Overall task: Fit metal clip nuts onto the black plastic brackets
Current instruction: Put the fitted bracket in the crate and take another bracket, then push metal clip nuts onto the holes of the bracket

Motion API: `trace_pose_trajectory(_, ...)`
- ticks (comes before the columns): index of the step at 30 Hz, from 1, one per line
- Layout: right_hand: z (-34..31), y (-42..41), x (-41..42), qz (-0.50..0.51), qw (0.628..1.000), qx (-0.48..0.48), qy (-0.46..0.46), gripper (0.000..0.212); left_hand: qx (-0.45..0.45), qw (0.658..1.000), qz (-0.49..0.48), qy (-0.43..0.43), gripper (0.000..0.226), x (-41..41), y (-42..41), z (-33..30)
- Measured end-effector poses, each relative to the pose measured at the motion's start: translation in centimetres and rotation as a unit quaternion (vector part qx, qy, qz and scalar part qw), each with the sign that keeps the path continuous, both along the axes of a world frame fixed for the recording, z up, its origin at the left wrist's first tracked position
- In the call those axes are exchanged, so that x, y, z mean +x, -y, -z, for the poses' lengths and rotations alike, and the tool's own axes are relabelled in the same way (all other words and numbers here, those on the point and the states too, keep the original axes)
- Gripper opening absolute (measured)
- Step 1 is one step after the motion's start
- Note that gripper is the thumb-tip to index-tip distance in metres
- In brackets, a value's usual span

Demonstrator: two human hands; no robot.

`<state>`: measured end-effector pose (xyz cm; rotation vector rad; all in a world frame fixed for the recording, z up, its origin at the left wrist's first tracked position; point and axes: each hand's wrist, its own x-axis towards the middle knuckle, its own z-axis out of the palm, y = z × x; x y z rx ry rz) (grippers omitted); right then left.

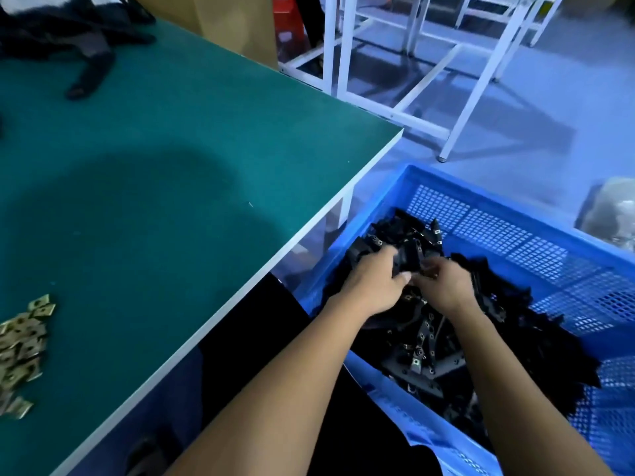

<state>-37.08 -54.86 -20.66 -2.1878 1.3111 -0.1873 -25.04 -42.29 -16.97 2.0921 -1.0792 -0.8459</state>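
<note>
Both my hands reach into a blue perforated crate (488, 214) on the floor to the right of the table. The crate holds a heap of black plastic brackets (426, 341), several with metal clip nuts fitted. My left hand (372, 283) and my right hand (443, 286) grip a bunch of black brackets (410, 257) between them above the heap. A loose pile of brass-coloured clip nuts (22, 348) lies on the green table (165, 187) at the left edge of the view.
More black parts (75, 39) lie at the table's far left corner. White metal frames (405, 80) stand on the floor beyond the table. A pale plastic bag (611, 214) sits right of the crate. The table's white edge runs diagonally beside the crate.
</note>
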Motion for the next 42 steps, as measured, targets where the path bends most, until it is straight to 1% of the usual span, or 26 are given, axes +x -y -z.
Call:
trace_pose_trajectory(3, -4.4, 0.5, 2.7, 0.053, 0.99, -0.078, 0.1, 0.029, -0.126, 0.991, -0.044, 0.021, 0.034, 1.6, 1.3, -5.1)
trace_pose_trajectory(5, -8.5, 0.0, 5.4, 0.066, 0.972, -0.127, 0.184, 0.024, -0.218, 0.972, -0.086, 0.012, 0.023, 3.2, 1.5, -9.1)
trace_pose_trajectory(7, -12.8, -1.3, 8.5, 0.066, 0.947, -0.175, 0.263, 0.024, -0.303, 0.945, -0.123, 0.004, 0.015, 5.1, 0.7, -12.7)
trace_pose_trajectory(9, -16.7, -4.2, 12.4, 0.03, 0.925, -0.191, 0.328, 0.026, -0.364, 0.916, -0.17, 0.025, 0.015, 7.8, -1.9, -15.6)
trace_pose_trajectory(10, -18.0, -6.3, 14.8, -0.007, 0.918, -0.185, 0.352, 0.027, -0.378, 0.904, -0.198, 0.042, 0.016, 9.6, -4.0, -16.5)
trace_pose_trajectory(12, -19.8, -10.0, 18.8, -0.095, 0.911, -0.155, 0.371, 0.025, -0.385, 0.885, -0.253, 0.064, 0.017, 12.4, -7.7, -17.6)
trace_pose_trajectory(13, -20.3, -12.5, 21.3, -0.151, 0.909, -0.13, 0.366, 0.022, -0.382, 0.872, -0.294, 0.086, 0.015, 14.2, -10.3, -17.7)
trace_pose_trajectory(15, -21.0, -17.1, 25.5, -0.249, 0.909, -0.085, 0.322, 0.017, -0.348, 0.851, -0.373, 0.124, 0.012, 16.8, -15.0, -17.5)
trace_pose_trajectory(17, -21.0, -21.2, 29.1, -0.323, 0.907, -0.048, 0.268, 0.012, -0.286, 0.838, -0.435, 0.161, 0.014, 18.6, -19.1, -17.1)
trace_pose_trajectory(19, -21.0, -25.6, 32.6, -0.394, 0.89, -0.026, 0.227, 0.009, -0.233, 0.821, -0.487, 0.187, 0.018, 20.3, -23.5, -16.7)
trace_pose_trajectory(21, -20.8, -29.3, 35.7, -0.448, 0.871, -0.017, 0.203, 0.008, -0.202, 0.799, -0.529, 0.201, 0.018, 22.0, -27.7, -16.4)
trace_pose_trajectory(23, -20.7, -32.2, 38.8, -0.473, 0.861, -0.018, 0.185, 0.021, -0.184, 0.78, -0.559, 0.212, 0.019, 23.6, -31.5, -16.2)
trace_pose_trajectory(25, -20.5, -34.9, 41.8, -0.483, 0.861, -0.04, 0.158, 0.039, -0.164, 0.756, -0.6, 0.203, 0.021, 25.2, -34.9, -16.1)
trace_pose_trajectory(27, -20.2, -37.1, 43.9, -0.497, 0.855, -0.082, 0.121, 0.058, -0.154, 0.734, -0.64, 0.166, 0.021, 26.8, -37.4, -16.0)
trace_pose_trajectory(28, -20.1, -38.1, 44.9, -0.51, 0.847, -0.117, 0.093, 0.07, -0.153, 0.724, -0.657, 0.144, 0.021, 27.6, -38.7, -15.9)
trace_pose_trajectory(29, -20.0, -38.6, 45.5, -0.524, 0.834, -0.164, 0.056, 0.084, -0.157, 0.716, -0.669, 0.127, 0.02, 28.2, -39.6, -15.7)
trace_pose_trajectory(31, -19.9, -39.0, 46.8, -0.558, 0.791, -0.251, -0.012, 0.107, -0.16, 0.705, -0.68, 0.119, 0.018, 29.1, -41.0, -15.3)
trace_pose_trajectory(33, -19.9, -38.8, 48.3, -0.595, 0.754, -0.273, -0.05, 0.117, -0.158, 0.703, -0.684, 0.115, 0.015, 29.7, -41.5, -14.8)
trace_pose_trajectory(35, -20.0, -38.7, 49.2, -0.617, 0.731, -0.282, -0.075, 0.119, -0.166, 0.703, -0.684, 0.095, 0.011, 29.8, -41.4, -14.3)
trace_pose_trajectory(36, -20.1, -39.0, 49.5, -0.618, 0.727, -0.292, -0.072, 0.115, -0.172, 0.701, -0.686, 0.086, 0.01, 29.8, -41.3, -14.0)
trace_pose_trajectory(37, -20.2, -39.4, 49.8, -0.611, 0.73, -0.301, -0.055, 0.105, -0.178, 0.698, -0.689, 0.082, 0.011, 29.9, -41.2, -13.9)
trace_pose_trajectory(38, -20.1, -40.0, 49.9, -0.601, 0.735, -0.311, -0.028, 0.089, -0.183, 0.695, -0.691, 0.078, 0.011, 30.0, -41.1, -13.8)
trace_pose_trajectory(40, -20.3, -40.9, 49.6, -0.574, 0.742, -0.345, 0.016, 0.046, -0.202, 0.688, -0.694, 0.064, 0.012, 30.2, -41.1, -13.8)
trace_pose_trajectory(41, -20.5, -41.1, 49.4, -0.566, 0.741, -0.361, 0.019, 0.029, -0.214, 0.683, -0.696, 0.052, 0.013, 30.3, -41.2, -13.9)
trace_pose_trajectory(42, -20.6, -41.3, 49.2, -0.563, 0.736, -0.376, 0.016, 0.019, -0.223, 0.678, -0.699, 0.042, 0.014, 30.3, -41.3, -13.9)
